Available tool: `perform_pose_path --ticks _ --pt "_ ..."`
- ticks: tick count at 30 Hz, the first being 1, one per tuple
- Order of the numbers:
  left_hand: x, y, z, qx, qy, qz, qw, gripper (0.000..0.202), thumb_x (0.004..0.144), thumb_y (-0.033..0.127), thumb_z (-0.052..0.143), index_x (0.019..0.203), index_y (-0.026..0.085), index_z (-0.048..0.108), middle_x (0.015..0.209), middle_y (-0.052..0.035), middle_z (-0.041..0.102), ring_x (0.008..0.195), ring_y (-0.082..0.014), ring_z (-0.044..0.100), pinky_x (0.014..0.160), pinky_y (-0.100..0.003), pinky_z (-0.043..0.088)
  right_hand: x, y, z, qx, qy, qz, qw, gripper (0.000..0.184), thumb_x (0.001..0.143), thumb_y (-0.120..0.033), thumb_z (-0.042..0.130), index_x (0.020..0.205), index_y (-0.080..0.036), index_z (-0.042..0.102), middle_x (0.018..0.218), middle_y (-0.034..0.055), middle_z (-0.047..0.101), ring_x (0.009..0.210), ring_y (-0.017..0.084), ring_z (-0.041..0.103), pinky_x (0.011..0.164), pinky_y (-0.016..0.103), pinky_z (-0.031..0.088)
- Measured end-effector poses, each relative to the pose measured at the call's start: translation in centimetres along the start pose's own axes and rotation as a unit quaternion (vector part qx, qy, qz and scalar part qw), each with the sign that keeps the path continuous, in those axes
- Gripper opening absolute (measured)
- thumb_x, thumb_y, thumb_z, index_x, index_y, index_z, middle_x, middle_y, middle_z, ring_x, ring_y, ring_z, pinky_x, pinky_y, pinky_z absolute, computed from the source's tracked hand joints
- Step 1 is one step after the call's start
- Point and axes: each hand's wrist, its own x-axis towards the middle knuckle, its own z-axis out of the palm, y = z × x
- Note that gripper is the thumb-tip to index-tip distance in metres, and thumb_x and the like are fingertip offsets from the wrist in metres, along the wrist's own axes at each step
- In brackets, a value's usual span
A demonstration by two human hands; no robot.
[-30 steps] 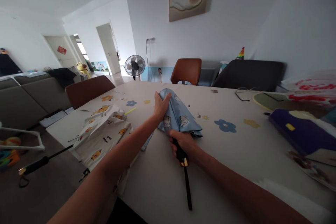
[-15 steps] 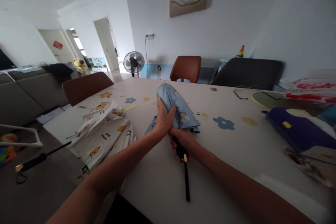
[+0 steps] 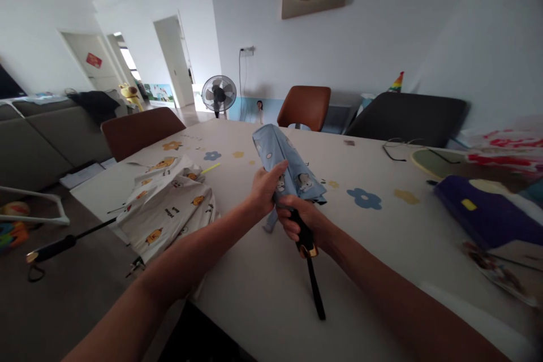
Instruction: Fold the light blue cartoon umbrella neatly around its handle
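Observation:
A light blue folding umbrella [image 3: 282, 153] with a printed pattern is held over the table, its canopy gathered and pointing away from me. My right hand [image 3: 307, 219] is wrapped round its black handle, from which a black wrist strap hangs toward me. My left hand [image 3: 266, 188] grips the lower left side of the blue canopy, thumb on top; its other fingers are mostly hidden. Left of my left arm lies a cream umbrella [image 3: 173, 209] with yellow duck-like figures, loosely bunched, its black handle [image 3: 53, 250] sticking out past the table's left edge.
The white table [image 3: 263, 300] bears flower prints. Glasses [image 3: 396, 153], a purple item [image 3: 470, 209] and a red-and-white plastic bag [image 3: 509, 144] lie at its right. Chairs [image 3: 305, 106] stand around the far and left sides; a fan [image 3: 219, 93] is beyond.
My left hand has slid down the canopy and closed round it. The blue canopy is now wrapped narrower, and the handle has swung slightly right.

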Motion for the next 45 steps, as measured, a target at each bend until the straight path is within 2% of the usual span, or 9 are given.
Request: perform_pose_path --ticks 13,18,24,29,31,34,40,42,45 --pt "0.3 -0.1 -0.6 -0.005 0.063 -0.016 0.998 0.022 0.061 0.030 0.067 0.072 0.012 0.059 0.055 -0.0017 0.056 0.044 -0.0116 0.052 0.047 -0.026 0.044 0.1 0.0 1.2 -0.039 0.125 0.048 0.990 0.024 0.077 -0.038 0.050 0.067 -0.016 0.048 0.040 0.0007 0.053 0.029 0.012 0.046 0.029 0.021 0.035" --pt "0.0 0.3 -1.0 0.105 0.067 0.004 0.992 0.026 0.065 0.038 0.063 0.072 0.013 0.060 0.053 -0.0009 0.054 0.044 -0.0107 0.049 0.045 -0.023 0.042 0.2 0.0 1.3 -0.060 0.117 0.013 0.991 0.023 0.076 -0.035 0.051 0.065 -0.015 0.052 0.033 -0.0026 0.046 0.027 0.010 0.042 0.029 0.020 0.036" --pt "1.2 0.0 -2.1 0.306 0.033 0.046 0.950 0.032 0.073 0.044 0.055 0.079 0.013 0.063 0.071 -0.0066 0.063 0.063 -0.0160 0.058 0.053 -0.023 0.043 0.6 1.0 1.4 -0.041 0.160 -0.016 0.986 0.023 0.077 -0.033 0.050 0.061 -0.017 0.048 0.034 -0.0037 0.044 0.027 0.010 0.042 0.028 0.021 0.036" --pt "3.2 -0.5 -3.6 0.463 0.132 0.158 0.862 0.044 0.074 0.032 0.056 0.111 0.010 0.049 0.115 -0.0177 0.054 0.108 -0.0246 0.050 0.088 -0.034 0.040 1.0 1.6 1.8 0.032 0.189 0.066 0.979 0.024 0.080 -0.033 0.050 0.062 -0.017 0.046 0.036 -0.0036 0.044 0.029 0.009 0.042 0.031 0.020 0.038" --pt "3.1 -0.3 -3.1 0.506 0.092 0.223 0.828 0.043 0.075 0.026 0.053 0.115 0.011 0.047 0.120 -0.0167 0.050 0.114 -0.0236 0.045 0.095 -0.036 0.035 1.2 1.7 1.8 0.068 0.182 0.070 0.978 0.023 0.080 -0.032 0.050 0.063 -0.017 0.046 0.038 -0.0042 0.044 0.030 0.008 0.041 0.033 0.020 0.040" --pt "2.4 0.0 -0.7 0.567 -0.063 0.264 0.778 0.030 0.077 0.026 0.049 0.106 0.016 0.055 0.111 -0.0095 0.057 0.108 -0.0206 0.049 0.094 -0.034 0.036 1.2 1.9 1.7 0.102 0.161 0.039 0.981 0.018 0.080 -0.026 0.049 0.066 -0.016 0.047 0.043 -0.0043 0.046 0.033 0.008 0.042 0.034 0.021 0.043" --pt "1.8 -0.2 5.2 0.679 -0.353 0.221 0.604 0.036 0.073 0.039 0.055 0.102 0.018 0.060 0.107 -0.0088 0.060 0.105 -0.0252 0.051 0.089 -0.036 0.037 0.6 1.5 1.5 0.105 0.140 0.036 0.984 0.014 0.081 -0.020 0.046 0.068 -0.015 0.046 0.048 -0.0036 0.046 0.036 0.007 0.044 0.034 0.019 0.042" --pt "2.1 -0.1 5.3 0.681 -0.334 0.214 0.616 0.036 0.075 0.040 0.052 0.104 0.019 0.058 0.109 -0.0082 0.059 0.105 -0.0240 0.051 0.089 -0.035 0.037 0.6 1.4 1.4 0.102 0.146 0.051 0.983 0.017 0.081 -0.022 0.048 0.066 -0.015 0.045 0.046 -0.0040 0.044 0.035 0.007 0.043 0.034 0.019 0.041" --pt "2.5 0.2 3.1 0.670 -0.156 0.202 0.697 0.037 0.076 0.038 0.051 0.108 0.018 0.053 0.111 -0.0089 0.056 0.105 -0.0224 0.050 0.088 -0.034 0.038 0.9 1.4 1.3 0.112 0.162 0.029 0.980 0.016 0.080 -0.022 0.050 0.066 -0.015 0.045 0.046 -0.0043 0.045 0.034 0.006 0.042 0.034 0.019 0.041"
